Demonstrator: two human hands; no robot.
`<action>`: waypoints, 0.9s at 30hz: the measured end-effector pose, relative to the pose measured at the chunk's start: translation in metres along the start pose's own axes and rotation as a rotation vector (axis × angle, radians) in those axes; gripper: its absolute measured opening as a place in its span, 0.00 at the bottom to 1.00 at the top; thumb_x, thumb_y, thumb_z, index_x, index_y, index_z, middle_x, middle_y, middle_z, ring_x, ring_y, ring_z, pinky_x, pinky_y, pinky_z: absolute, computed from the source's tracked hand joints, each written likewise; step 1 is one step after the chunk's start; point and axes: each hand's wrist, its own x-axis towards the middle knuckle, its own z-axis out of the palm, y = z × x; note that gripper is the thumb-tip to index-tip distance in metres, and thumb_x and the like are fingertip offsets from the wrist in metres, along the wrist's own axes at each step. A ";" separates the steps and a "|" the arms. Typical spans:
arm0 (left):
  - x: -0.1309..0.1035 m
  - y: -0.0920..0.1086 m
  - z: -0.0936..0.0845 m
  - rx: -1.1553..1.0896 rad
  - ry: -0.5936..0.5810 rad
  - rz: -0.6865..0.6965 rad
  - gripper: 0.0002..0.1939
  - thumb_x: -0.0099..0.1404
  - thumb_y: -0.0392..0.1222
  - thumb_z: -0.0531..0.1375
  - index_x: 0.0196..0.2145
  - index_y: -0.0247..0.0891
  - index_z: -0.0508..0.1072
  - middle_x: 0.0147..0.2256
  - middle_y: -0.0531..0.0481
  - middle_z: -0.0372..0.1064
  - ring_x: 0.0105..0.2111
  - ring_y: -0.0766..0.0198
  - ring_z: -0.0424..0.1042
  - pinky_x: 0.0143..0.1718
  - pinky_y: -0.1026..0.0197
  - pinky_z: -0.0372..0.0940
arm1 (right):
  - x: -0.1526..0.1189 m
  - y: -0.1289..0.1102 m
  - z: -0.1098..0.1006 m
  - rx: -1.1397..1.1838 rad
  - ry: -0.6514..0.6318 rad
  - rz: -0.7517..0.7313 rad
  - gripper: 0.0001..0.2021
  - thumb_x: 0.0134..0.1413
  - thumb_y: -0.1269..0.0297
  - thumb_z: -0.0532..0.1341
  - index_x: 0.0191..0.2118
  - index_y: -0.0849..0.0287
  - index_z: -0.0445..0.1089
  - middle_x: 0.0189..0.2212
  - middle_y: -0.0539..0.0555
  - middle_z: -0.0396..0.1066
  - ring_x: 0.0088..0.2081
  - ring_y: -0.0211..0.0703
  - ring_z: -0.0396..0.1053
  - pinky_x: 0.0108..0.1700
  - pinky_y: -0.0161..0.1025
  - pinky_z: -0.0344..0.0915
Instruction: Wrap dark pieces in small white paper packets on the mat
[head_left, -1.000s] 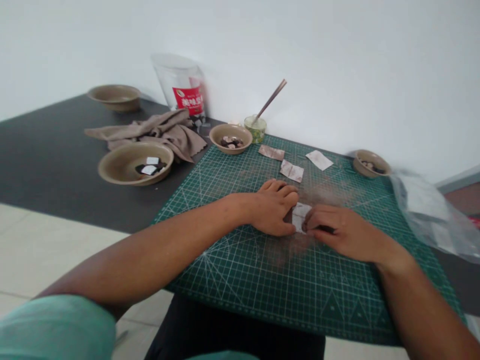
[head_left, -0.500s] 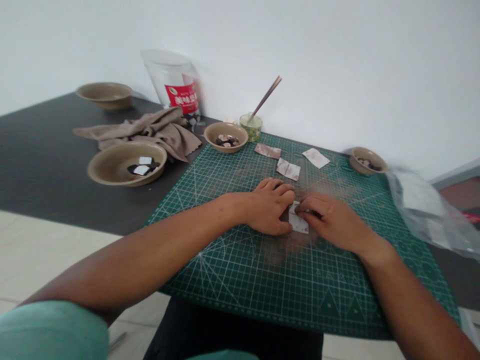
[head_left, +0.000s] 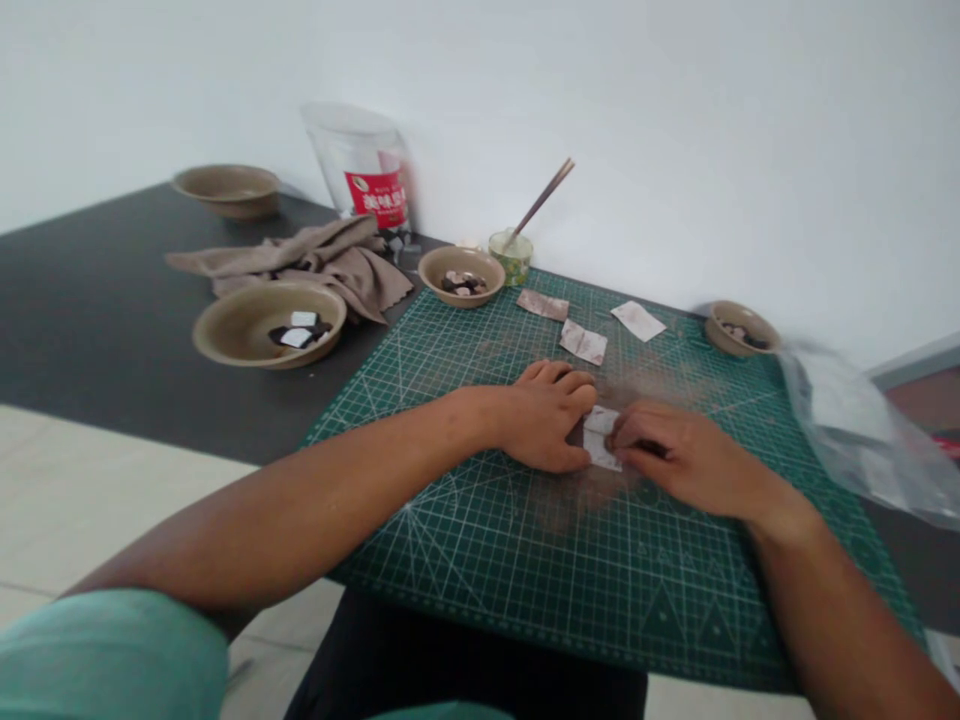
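Observation:
A small whitish piece of paper or sandpaper [head_left: 598,425] with brownish smudges lies on the green cutting mat [head_left: 517,560]. My left hand [head_left: 546,418] rests palm down at its left side, fingers stretched out and thumb at its lower corner. On the right half of the sheet, my right hand [head_left: 679,455] has its fingertips pinched together. Whatever sits in that pinch is hidden by the fingers. Brown dust stains the mat around both hands. Farther back are a brownish sheet [head_left: 542,305], a creased smudged sheet [head_left: 583,342] and a whiter sheet [head_left: 638,321].
A bowl of dark and pale pieces [head_left: 462,299] stands by a cup [head_left: 511,270] holding sticks. Another bowl [head_left: 739,347] and a plastic bag [head_left: 862,440] are right. Leftward are a bowl [head_left: 225,340], cloth [head_left: 315,255], clear jar [head_left: 375,195] and far bowl [head_left: 226,207].
My right hand has slid a little rightward and down across the sheet, uncovering more of it. My left hand stays in place on the mat. The whole view has shifted slightly.

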 end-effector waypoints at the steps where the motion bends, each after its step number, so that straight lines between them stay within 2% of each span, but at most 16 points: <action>1: 0.000 0.000 -0.001 -0.003 -0.003 0.005 0.31 0.65 0.61 0.55 0.56 0.37 0.61 0.68 0.39 0.49 0.68 0.40 0.46 0.67 0.43 0.45 | 0.000 -0.002 0.001 0.014 -0.024 -0.024 0.06 0.64 0.70 0.58 0.38 0.55 0.71 0.37 0.52 0.73 0.39 0.43 0.71 0.42 0.41 0.66; 3: -0.001 0.000 -0.001 -0.007 -0.005 0.011 0.30 0.65 0.60 0.55 0.56 0.35 0.61 0.68 0.37 0.49 0.67 0.40 0.47 0.66 0.43 0.46 | 0.002 -0.004 0.003 -0.006 0.008 -0.020 0.06 0.65 0.70 0.57 0.39 0.55 0.71 0.39 0.52 0.73 0.41 0.44 0.71 0.43 0.41 0.66; 6: 0.000 0.000 -0.001 -0.007 -0.005 0.006 0.31 0.65 0.59 0.55 0.57 0.35 0.61 0.68 0.36 0.50 0.67 0.40 0.47 0.66 0.42 0.47 | 0.002 -0.001 0.002 -0.101 0.127 0.065 0.05 0.65 0.69 0.57 0.40 0.56 0.70 0.40 0.54 0.72 0.41 0.46 0.71 0.43 0.44 0.66; 8: 0.000 0.000 -0.001 -0.012 -0.012 0.000 0.32 0.65 0.60 0.55 0.58 0.35 0.60 0.68 0.37 0.48 0.68 0.39 0.46 0.66 0.41 0.47 | 0.000 0.001 -0.001 -0.107 0.107 0.079 0.04 0.64 0.68 0.58 0.38 0.56 0.70 0.38 0.54 0.72 0.39 0.46 0.70 0.42 0.44 0.66; 12: -0.001 0.000 -0.001 -0.022 -0.003 0.015 0.30 0.65 0.60 0.55 0.57 0.35 0.62 0.68 0.36 0.48 0.68 0.39 0.46 0.67 0.41 0.46 | -0.001 0.000 0.000 -0.008 -0.020 -0.014 0.05 0.65 0.69 0.58 0.39 0.55 0.71 0.38 0.53 0.73 0.40 0.44 0.71 0.42 0.41 0.67; 17: -0.001 0.001 -0.002 -0.009 -0.012 -0.005 0.29 0.65 0.58 0.55 0.56 0.36 0.62 0.68 0.37 0.49 0.68 0.40 0.47 0.66 0.42 0.47 | 0.001 0.006 0.003 -0.120 0.130 0.084 0.05 0.65 0.68 0.57 0.42 0.55 0.71 0.41 0.55 0.73 0.42 0.47 0.71 0.45 0.45 0.67; 19: -0.001 0.001 -0.002 -0.009 -0.014 -0.004 0.30 0.65 0.59 0.55 0.57 0.37 0.61 0.69 0.39 0.48 0.68 0.41 0.46 0.67 0.42 0.46 | -0.001 0.007 0.001 -0.122 0.098 0.084 0.04 0.64 0.68 0.58 0.40 0.55 0.71 0.39 0.54 0.73 0.40 0.46 0.71 0.43 0.45 0.67; 23: -0.001 0.001 -0.002 -0.025 -0.011 0.008 0.30 0.65 0.60 0.55 0.56 0.36 0.62 0.68 0.37 0.49 0.68 0.40 0.46 0.67 0.41 0.46 | 0.000 0.000 0.002 -0.020 -0.013 -0.010 0.06 0.65 0.70 0.58 0.40 0.54 0.72 0.39 0.53 0.73 0.41 0.44 0.71 0.44 0.42 0.67; 27: -0.001 0.000 -0.001 -0.013 -0.008 0.001 0.30 0.65 0.59 0.55 0.56 0.35 0.62 0.68 0.36 0.49 0.69 0.39 0.45 0.67 0.40 0.46 | 0.001 -0.001 0.001 -0.098 0.110 0.066 0.06 0.65 0.69 0.57 0.40 0.56 0.72 0.39 0.54 0.74 0.41 0.47 0.71 0.44 0.45 0.67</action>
